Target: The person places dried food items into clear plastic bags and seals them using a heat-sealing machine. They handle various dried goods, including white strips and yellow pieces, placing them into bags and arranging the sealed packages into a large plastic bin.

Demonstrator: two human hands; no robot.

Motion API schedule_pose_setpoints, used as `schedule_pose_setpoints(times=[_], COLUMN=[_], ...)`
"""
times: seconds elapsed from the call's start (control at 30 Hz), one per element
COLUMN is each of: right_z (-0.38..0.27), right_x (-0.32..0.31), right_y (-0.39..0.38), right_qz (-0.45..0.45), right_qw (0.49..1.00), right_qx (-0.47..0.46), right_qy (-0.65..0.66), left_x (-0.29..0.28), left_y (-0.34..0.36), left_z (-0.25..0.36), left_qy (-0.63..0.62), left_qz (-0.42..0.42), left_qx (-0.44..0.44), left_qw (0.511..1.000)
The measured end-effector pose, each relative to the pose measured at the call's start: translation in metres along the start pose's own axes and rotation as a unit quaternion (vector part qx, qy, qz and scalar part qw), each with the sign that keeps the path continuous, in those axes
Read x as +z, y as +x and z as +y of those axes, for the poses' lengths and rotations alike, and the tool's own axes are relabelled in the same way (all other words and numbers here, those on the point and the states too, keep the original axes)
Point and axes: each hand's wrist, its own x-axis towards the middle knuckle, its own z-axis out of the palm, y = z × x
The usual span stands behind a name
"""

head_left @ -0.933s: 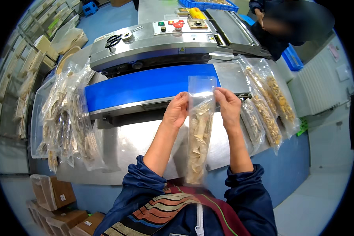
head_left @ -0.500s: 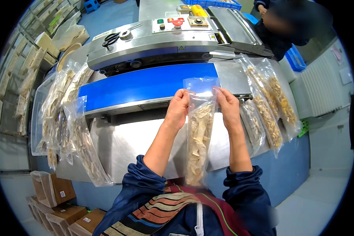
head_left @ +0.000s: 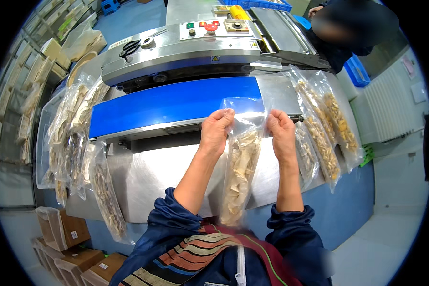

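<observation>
A long clear plastic bag (head_left: 240, 174) packed with pale dried pieces hangs upright in front of me. My left hand (head_left: 216, 132) pinches its top left edge between thumb and fingers. On the opposite edge, my right hand (head_left: 282, 133) grips in the same way, so the film is stretched flat between them. The bag's unfilled top overlaps the front rim of the blue conveyor belt (head_left: 171, 102). Behind the belt stands a metal sealing machine (head_left: 176, 62) with a red button and a dial.
Several filled bags (head_left: 71, 128) lie in a heap on the left; one bag (head_left: 107, 195) juts over the table's front edge. More bags (head_left: 319, 128) with yellowish pieces lie at right. Scissors (head_left: 131, 46) and a tape roll (head_left: 148, 42) sit on the machine. A co-worker (head_left: 348, 33) is at far right.
My hands have moved slightly apart, the right one outward, pulling the bag's top wider. On the left, one bag has slid down toward me, further over the table edge.
</observation>
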Motion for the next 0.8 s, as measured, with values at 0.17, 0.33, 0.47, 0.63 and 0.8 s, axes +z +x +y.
schedule_pose_setpoints(times=[0.17,0.33,0.47,0.63,0.8], right_z=[0.0,-0.015,-0.04,-0.051,-0.053], right_x=[-0.009,-0.008,-0.014,-0.035,-0.052], right_y=[0.005,0.009,0.025,0.07,0.098], right_qz=[0.054,0.143,0.169,0.194,0.204], right_qw=[0.996,0.98,0.974,0.973,0.976], right_qx=[-0.024,-0.091,-0.089,-0.085,-0.072], right_qy=[-0.064,-0.104,-0.121,-0.087,-0.035], left_x=[0.002,0.025,0.053,0.093,0.107], left_y=[0.007,0.013,0.024,0.053,0.079], left_z=[-0.011,-0.007,0.003,0.001,-0.025], left_qy=[0.137,0.208,0.115,0.031,0.031], left_qz=[0.121,0.113,0.116,0.134,0.054], left_qx=[0.187,0.23,0.136,0.052,0.049], left_qw=[0.965,0.944,0.977,0.989,0.997])
